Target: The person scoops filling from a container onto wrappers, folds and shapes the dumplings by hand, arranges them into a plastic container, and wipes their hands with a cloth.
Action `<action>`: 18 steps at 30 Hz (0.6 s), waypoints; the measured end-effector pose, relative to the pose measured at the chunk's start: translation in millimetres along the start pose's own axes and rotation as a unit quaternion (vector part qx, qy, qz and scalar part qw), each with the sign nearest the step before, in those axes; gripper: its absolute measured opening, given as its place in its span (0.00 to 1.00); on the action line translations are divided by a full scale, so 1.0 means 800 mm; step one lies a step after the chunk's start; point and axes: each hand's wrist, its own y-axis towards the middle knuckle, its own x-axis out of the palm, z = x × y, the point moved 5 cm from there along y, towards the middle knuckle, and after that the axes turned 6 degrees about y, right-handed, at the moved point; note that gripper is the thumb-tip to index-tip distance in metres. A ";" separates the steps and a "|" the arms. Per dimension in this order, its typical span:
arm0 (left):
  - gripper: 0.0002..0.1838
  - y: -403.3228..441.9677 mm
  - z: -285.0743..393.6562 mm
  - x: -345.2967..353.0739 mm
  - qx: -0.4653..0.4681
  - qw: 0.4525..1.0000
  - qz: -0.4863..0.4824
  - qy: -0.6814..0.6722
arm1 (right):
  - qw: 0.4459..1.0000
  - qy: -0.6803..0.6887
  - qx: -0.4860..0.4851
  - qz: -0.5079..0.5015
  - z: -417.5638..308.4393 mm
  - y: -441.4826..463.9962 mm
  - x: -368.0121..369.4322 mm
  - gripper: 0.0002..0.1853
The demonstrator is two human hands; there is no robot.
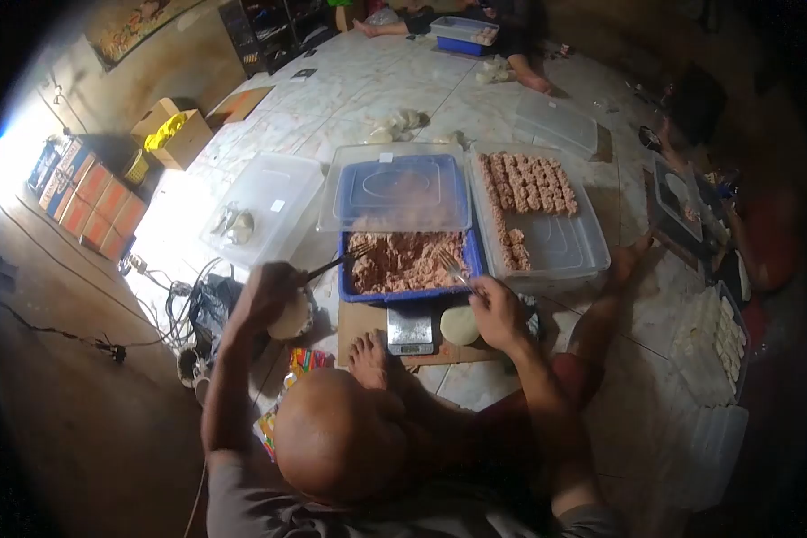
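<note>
A blue tub (342, 285) of pinkish minced meat (399, 264) sits in front of me, its far part under a clear lid (332, 193). My left hand (273, 291) is closed around the handle of a dark fork (327, 266), whose tip reaches the meat's left side. In my right hand (498, 312) is a metal fork (453, 267), its tines over the meat's right side. To the right, a clear plastic box (565, 255) holds rows of meat lumps (529, 182). Whitish round pieces (460, 325) lie near both hands. A small silver scale (411, 332) stands before the tub.
Another clear container (264, 202) lies on the left, near a black plastic bag (213, 305) and cables. At right stands a tray of pale pieces (722, 341). Other people sit across the tiled floor, one beside a blue-based box (462, 43). Cartons (94, 202) stand by the wall.
</note>
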 end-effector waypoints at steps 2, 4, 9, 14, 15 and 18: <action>0.20 -0.015 -0.008 0.017 -0.096 0.963 -0.029 -0.251 | 0.999 -0.014 -0.030 0.014 0.018 0.057 0.030 0.14; 0.19 -0.012 -0.076 0.071 -0.092 0.937 0.024 -0.336 | 1.000 -0.009 -0.004 0.010 0.049 0.119 0.066 0.14; 0.17 -0.006 -0.100 0.127 -0.094 0.917 0.053 -0.383 | 0.996 -0.077 0.042 -0.021 0.070 0.250 0.107 0.09; 0.18 -0.005 -0.090 0.153 -0.081 0.908 0.048 -0.408 | 0.988 -0.145 0.022 -0.051 0.062 0.306 0.137 0.08; 0.18 -0.007 -0.092 0.162 -0.084 0.906 0.046 -0.412 | 0.988 -0.144 -0.062 0.010 0.060 0.303 0.139 0.08; 0.20 -0.017 -0.089 0.176 -0.088 0.863 0.064 -0.492 | 0.985 -0.017 -0.142 0.098 0.004 0.237 0.140 0.08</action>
